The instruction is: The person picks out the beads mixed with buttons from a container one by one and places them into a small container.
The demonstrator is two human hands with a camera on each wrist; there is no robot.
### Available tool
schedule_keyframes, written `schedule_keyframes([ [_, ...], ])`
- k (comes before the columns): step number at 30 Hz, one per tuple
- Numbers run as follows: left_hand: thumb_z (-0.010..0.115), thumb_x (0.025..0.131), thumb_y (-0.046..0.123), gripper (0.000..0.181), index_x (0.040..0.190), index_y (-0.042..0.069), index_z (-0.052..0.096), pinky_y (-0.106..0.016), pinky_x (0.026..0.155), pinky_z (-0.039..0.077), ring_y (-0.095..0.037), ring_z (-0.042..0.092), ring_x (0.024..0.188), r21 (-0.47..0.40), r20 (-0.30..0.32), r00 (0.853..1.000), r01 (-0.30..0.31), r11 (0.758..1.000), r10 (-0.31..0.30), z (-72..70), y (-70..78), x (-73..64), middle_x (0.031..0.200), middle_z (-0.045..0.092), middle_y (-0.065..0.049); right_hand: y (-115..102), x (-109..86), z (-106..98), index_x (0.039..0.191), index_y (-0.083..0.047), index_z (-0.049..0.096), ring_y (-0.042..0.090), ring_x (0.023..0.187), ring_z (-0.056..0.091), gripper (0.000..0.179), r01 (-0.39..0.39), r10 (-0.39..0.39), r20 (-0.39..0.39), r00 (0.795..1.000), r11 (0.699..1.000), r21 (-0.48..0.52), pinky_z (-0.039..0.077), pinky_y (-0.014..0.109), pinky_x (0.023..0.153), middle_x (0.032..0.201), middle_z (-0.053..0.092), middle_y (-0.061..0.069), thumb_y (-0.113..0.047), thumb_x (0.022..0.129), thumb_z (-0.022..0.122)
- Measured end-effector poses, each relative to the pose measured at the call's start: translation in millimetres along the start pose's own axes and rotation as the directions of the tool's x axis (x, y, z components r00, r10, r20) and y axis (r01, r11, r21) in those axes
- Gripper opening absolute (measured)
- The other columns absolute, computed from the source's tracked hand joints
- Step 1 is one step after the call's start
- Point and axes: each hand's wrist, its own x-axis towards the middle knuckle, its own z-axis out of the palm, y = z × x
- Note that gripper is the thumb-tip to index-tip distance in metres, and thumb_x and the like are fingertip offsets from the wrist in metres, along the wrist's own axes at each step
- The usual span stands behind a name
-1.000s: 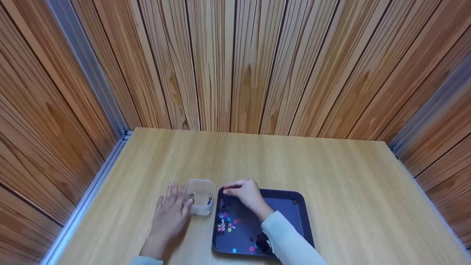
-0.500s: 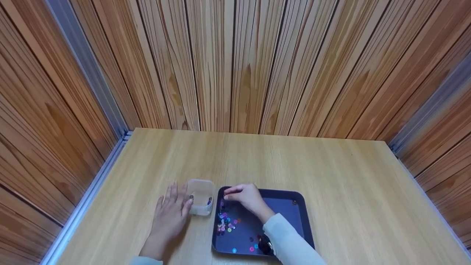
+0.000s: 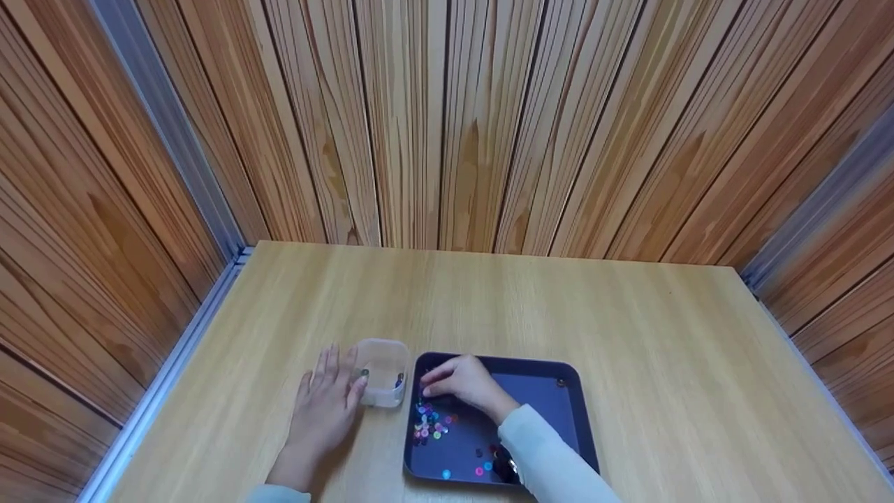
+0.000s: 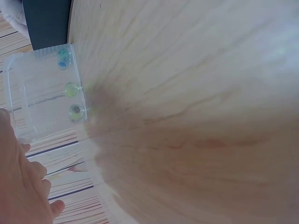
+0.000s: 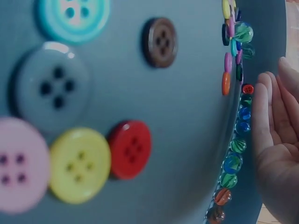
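Note:
My left hand (image 3: 325, 402) lies with straight fingers against the left side of a clear plastic container (image 3: 383, 398), thumb at its near corner. Several glass marbles (image 4: 70, 89) sit inside the container. Over the left edge of a dark tray (image 3: 503, 482) is my right hand (image 3: 469, 383), thumb and forefinger tips close together and pointing down. In the right wrist view its fingers look fairly straight, and nothing shows between them. Alongside runs a row of marbles (image 5: 232, 163) with a small red button (image 5: 248, 88) at its end. A pile of colourful buttons (image 3: 427, 423) lies just nearer.
Loose buttons, including a blue one (image 3: 446, 474) and a pink one (image 3: 479, 471), lie near the tray's front edge. One brown marble (image 3: 560, 383) sits in the far right corner. Tray and container stand side by side on the wooden table (image 3: 489, 300).
My right hand has moved down along the tray's left side, from the far corner towards the button pile. The left hand stays against the container.

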Motion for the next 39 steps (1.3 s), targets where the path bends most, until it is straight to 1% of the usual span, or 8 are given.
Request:
schedule_keyframes([
  [6,0.028,0.099,0.047,0.060,0.150,0.022,0.012,-0.058,0.113,0.007,-0.032,0.002,0.144,-0.003,0.007,1.000,0.003,1.000,-0.002,0.0,-0.6,0.8,0.157,0.003,-0.012,1.8,2.0,3.2,0.092,-0.012,0.075,0.013,0.084,0.069,0.020,-0.031,0.031,0.022,0.999,0.999,0.016,0.055,0.029,0.080,0.089,0.073,0.003,-0.013,0.073,0.078],
  [13,0.030,0.099,0.046,0.059,0.150,0.024,0.012,-0.057,0.113,0.005,-0.032,0.000,0.144,-0.023,0.007,1.000,0.016,1.000,-0.016,-0.5,0.8,2.7,0.157,0.002,-0.011,2.8,5.3,4.5,0.090,-0.014,0.076,0.011,0.080,0.069,0.019,-0.013,0.015,0.021,1.000,0.999,-0.049,0.056,0.027,0.075,0.087,0.073,0.001,-0.011,0.071,0.079],
  [20,0.028,0.099,0.046,0.058,0.150,0.022,0.014,-0.058,0.113,0.006,-0.033,0.002,0.144,0.011,-0.006,1.000,-0.002,1.000,0.002,0.8,1.2,1.8,0.157,0.005,-0.013,1.4,7.8,6.9,0.086,-0.015,0.076,0.010,0.075,0.069,0.018,0.018,-0.015,0.025,1.000,0.992,-0.124,0.057,0.025,0.069,0.082,0.073,-0.001,-0.010,0.069,0.080],
  [24,0.027,0.099,0.048,0.059,0.150,0.023,0.011,-0.057,0.113,0.005,-0.032,0.000,0.144,0.017,0.016,1.000,0.013,1.000,-0.013,0.7,0.5,1.3,0.157,0.003,-0.012,0.1,7.4,9.2,0.084,-0.017,0.076,0.009,0.074,0.068,0.016,0.004,-0.001,0.021,1.000,0.987,-0.160,0.056,0.025,0.069,0.081,0.073,-0.003,-0.010,0.070,0.079],
  [29,0.028,0.099,0.048,0.060,0.150,0.022,0.010,-0.058,0.113,0.005,-0.032,0.000,0.144,0.016,0.016,1.000,0.016,1.000,-0.017,-0.1,0.5,1.0,0.157,0.002,-0.012,-1.4,7.4,10.5,0.082,-0.018,0.076,0.008,0.073,0.067,0.012,-0.003,0.005,0.012,1.000,0.983,-0.183,0.056,0.026,0.069,0.079,0.073,-0.006,-0.011,0.072,0.078],
  [34,0.028,0.099,0.048,0.060,0.150,0.022,0.011,-0.058,0.113,0.005,-0.032,0.000,0.144,0.018,0.013,1.000,0.011,1.000,-0.012,-0.4,0.9,0.8,0.157,0.002,-0.012,0.5,6.6,8.3,0.084,-0.018,0.076,0.010,0.076,0.068,0.011,0.005,-0.003,0.023,1.000,0.994,-0.108,0.056,0.026,0.073,0.080,0.073,-0.003,-0.014,0.073,0.078],
  [37,0.027,0.099,0.048,0.060,0.150,0.023,0.010,-0.058,0.113,0.004,-0.032,-0.002,0.144,0.013,0.023,1.000,0.017,1.000,-0.017,-0.8,1.5,1.0,0.157,0.000,-0.012,1.6,5.2,2.5,0.090,-0.016,0.076,0.013,0.082,0.069,0.016,-0.024,0.024,0.032,0.999,1.000,0.014,0.055,0.027,0.078,0.086,0.073,0.000,-0.019,0.074,0.078],
  [39,0.027,0.098,0.049,0.060,0.150,0.023,0.011,-0.058,0.113,0.005,-0.032,-0.001,0.144,0.010,0.020,1.000,0.018,1.000,-0.018,-0.8,1.5,1.6,0.157,0.001,-0.012,0.7,4.9,-2.9,0.096,-0.012,0.074,0.015,0.087,0.069,0.024,-0.051,0.046,0.040,0.998,0.990,0.128,0.054,0.030,0.084,0.092,0.073,0.003,-0.022,0.075,0.077],
])
